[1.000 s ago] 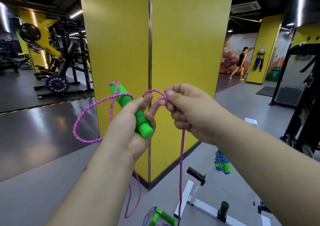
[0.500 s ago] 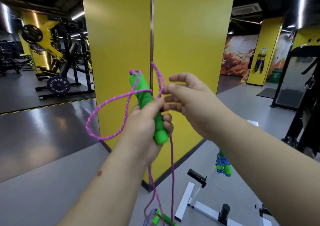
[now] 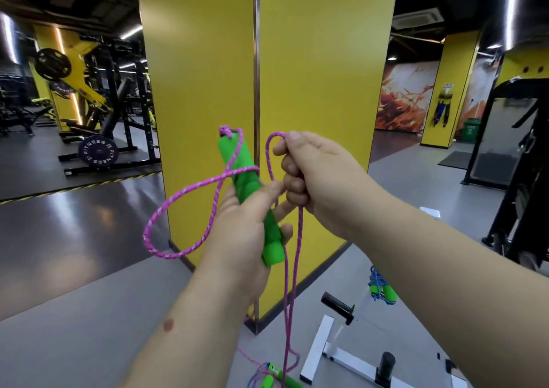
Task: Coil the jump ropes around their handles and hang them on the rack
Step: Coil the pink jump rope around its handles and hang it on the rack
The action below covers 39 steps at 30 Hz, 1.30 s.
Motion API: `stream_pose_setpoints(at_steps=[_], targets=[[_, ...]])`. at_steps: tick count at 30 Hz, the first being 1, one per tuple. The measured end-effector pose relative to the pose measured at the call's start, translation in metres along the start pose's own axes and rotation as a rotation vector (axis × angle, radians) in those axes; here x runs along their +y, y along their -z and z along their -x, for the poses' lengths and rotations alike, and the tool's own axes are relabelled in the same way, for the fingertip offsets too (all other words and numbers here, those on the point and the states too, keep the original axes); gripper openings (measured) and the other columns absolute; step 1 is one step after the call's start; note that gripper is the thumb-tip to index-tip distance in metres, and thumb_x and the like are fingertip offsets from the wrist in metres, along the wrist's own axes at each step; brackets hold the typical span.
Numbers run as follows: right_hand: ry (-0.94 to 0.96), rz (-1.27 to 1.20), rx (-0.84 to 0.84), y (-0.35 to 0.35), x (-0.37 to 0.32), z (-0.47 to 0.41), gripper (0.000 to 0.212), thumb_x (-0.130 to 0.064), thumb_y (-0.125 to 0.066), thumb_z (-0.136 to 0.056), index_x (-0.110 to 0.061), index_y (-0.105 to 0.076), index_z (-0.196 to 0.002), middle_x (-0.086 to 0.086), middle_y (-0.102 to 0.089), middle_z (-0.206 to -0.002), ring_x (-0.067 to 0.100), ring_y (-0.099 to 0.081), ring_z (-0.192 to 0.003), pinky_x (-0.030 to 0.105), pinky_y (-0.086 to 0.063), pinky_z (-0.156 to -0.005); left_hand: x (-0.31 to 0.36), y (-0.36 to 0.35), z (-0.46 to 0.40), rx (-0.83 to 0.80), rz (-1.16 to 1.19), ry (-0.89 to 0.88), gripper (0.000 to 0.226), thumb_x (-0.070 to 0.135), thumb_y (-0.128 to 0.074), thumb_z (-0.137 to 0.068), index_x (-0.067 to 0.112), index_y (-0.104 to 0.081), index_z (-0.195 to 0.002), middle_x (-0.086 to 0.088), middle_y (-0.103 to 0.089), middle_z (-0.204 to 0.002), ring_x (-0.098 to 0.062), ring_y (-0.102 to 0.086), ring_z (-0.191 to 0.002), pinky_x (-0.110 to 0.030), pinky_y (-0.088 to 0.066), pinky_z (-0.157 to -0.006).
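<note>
My left hand (image 3: 248, 230) grips a green jump-rope handle (image 3: 246, 185), held nearly upright in front of the yellow pillar. A pink rope (image 3: 178, 200) runs from the handle's top, crosses the handle once and hangs in a loop to the left. My right hand (image 3: 320, 176) pinches a bend of the same rope just right of the handle; two strands drop from it to the floor. A coiled rope with green handles (image 3: 381, 291) hangs on the white rack (image 3: 318, 349) at lower right. More green handles with rope (image 3: 274, 378) lie on the floor.
The yellow pillar (image 3: 312, 90) stands directly ahead, its base close to the rack. Black pegs (image 3: 337, 303) stick up from the rack. Weight machines and a plate (image 3: 98, 151) fill the left background. A black frame (image 3: 523, 156) stands at the right.
The handle has risen and turned more upright in my left hand. A rope turn now crosses the handle. My right hand lifted its bend of rope beside the handle.
</note>
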State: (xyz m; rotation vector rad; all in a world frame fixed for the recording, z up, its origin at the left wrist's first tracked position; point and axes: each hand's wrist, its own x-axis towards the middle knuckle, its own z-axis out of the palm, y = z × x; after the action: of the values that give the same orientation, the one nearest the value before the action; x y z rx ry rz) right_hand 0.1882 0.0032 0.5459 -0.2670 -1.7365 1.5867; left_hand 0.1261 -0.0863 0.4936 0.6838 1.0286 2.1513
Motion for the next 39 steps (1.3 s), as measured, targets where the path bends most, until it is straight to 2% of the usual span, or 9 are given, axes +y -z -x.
stream_pose_setpoints(at_steps=[4, 7, 12, 15, 19, 26, 31, 36, 39], targets=[[0.074, -0.008, -0.003, -0.005, -0.005, -0.006, 0.027, -0.024, -0.038, -0.108, -0.012, -0.059, -0.095, -0.002, -0.043, -0.066, 0.014, -0.041, -0.057, 0.025, -0.036, -0.051, -0.013, -0.002, 0.008, -0.033, -0.077, 0.032, 0.016, 0.012, -0.060, -0.101, 0.016, -0.057, -0.116, -0.005, -0.074, -0.086, -0.018, -0.070, -0.066, -0.021, -0.042, -0.042], [0.099, 0.148, 0.039, 0.002, 0.001, -0.006, 0.028, -0.026, -0.041, -0.107, -0.014, -0.065, -0.100, -0.001, -0.055, -0.073, 0.015, -0.053, -0.069, 0.030, -0.046, -0.066, -0.007, -0.003, 0.005, -0.038, -0.037, 0.038, 0.005, 0.009, -0.059, -0.100, 0.012, -0.056, -0.103, -0.005, -0.064, -0.074, -0.015, -0.059, -0.057, -0.021, -0.040, -0.042], [-0.315, -0.074, -0.185, 0.009, 0.025, 0.023, 0.035, -0.041, -0.039, -0.104, -0.015, -0.062, -0.095, 0.002, -0.062, -0.072, 0.021, -0.057, -0.066, 0.037, -0.046, -0.073, 0.034, -0.007, -0.015, -0.013, 0.103, 0.001, 0.015, 0.012, -0.057, -0.102, 0.007, -0.057, -0.087, -0.003, -0.063, -0.064, -0.011, -0.062, -0.053, -0.016, -0.039, -0.037], [-0.326, -0.040, -0.261, 0.008, 0.024, 0.033, 0.027, -0.029, -0.040, -0.105, -0.013, -0.056, -0.090, 0.004, -0.050, -0.065, 0.020, -0.048, -0.056, 0.034, -0.047, -0.060, 0.047, -0.003, -0.024, 0.002, 0.045, -0.074, 0.008, 0.013, -0.058, -0.102, 0.006, -0.057, -0.104, -0.003, -0.069, -0.072, -0.013, -0.071, -0.064, -0.016, -0.041, -0.039], [-0.117, -0.100, -0.124, 0.002, 0.004, 0.016, 0.028, -0.025, -0.039, -0.107, -0.015, -0.054, -0.086, -0.003, -0.038, -0.059, 0.012, -0.030, -0.048, 0.023, -0.026, -0.045, 0.031, 0.001, -0.014, -0.023, -0.022, -0.070, 0.015, 0.019, -0.058, -0.104, 0.013, -0.056, -0.117, -0.004, -0.076, -0.094, -0.017, -0.074, -0.074, -0.018, -0.044, -0.042], [0.078, -0.024, 0.010, -0.009, -0.021, -0.010, 0.024, -0.024, -0.042, -0.107, -0.013, -0.059, -0.094, 0.000, -0.053, -0.068, 0.013, -0.048, -0.057, 0.026, -0.042, -0.054, -0.004, -0.006, 0.014, -0.071, -0.105, 0.001, 0.006, 0.010, -0.059, -0.101, 0.013, -0.056, -0.105, -0.005, -0.071, -0.080, -0.017, -0.063, -0.061, -0.021, -0.041, -0.043], [-0.115, -0.003, 0.033, 0.004, 0.011, 0.001, 0.030, -0.040, -0.046, -0.103, -0.016, -0.061, -0.092, 0.002, -0.060, -0.078, 0.018, -0.056, -0.067, 0.037, -0.044, -0.068, 0.030, -0.013, -0.007, -0.062, 0.099, 0.018, 0.022, 0.009, -0.055, -0.101, 0.008, -0.056, -0.079, -0.003, -0.059, -0.062, -0.009, -0.053, -0.049, -0.015, -0.038, -0.038], [-0.331, 0.009, -0.225, 0.008, 0.024, 0.029, 0.029, -0.032, -0.040, -0.105, -0.012, -0.058, -0.094, 0.007, -0.059, -0.073, 0.024, -0.059, -0.069, 0.040, -0.050, -0.075, 0.054, -0.013, -0.023, -0.041, 0.144, 0.033, 0.011, 0.011, -0.057, -0.102, 0.011, -0.057, -0.090, -0.001, -0.065, -0.069, -0.010, -0.064, -0.056, -0.014, -0.039, -0.038], [-0.188, -0.018, -0.144, 0.006, 0.013, 0.025, 0.027, -0.023, -0.040, -0.106, -0.015, -0.054, -0.085, 0.000, -0.043, -0.060, 0.017, -0.040, -0.053, 0.029, -0.042, -0.054, 0.045, -0.007, -0.022, -0.001, 0.029, -0.049, 0.003, 0.014, -0.058, -0.103, 0.010, -0.058, -0.103, -0.004, -0.076, -0.088, -0.018, -0.074, -0.078, -0.017, -0.043, -0.042]])
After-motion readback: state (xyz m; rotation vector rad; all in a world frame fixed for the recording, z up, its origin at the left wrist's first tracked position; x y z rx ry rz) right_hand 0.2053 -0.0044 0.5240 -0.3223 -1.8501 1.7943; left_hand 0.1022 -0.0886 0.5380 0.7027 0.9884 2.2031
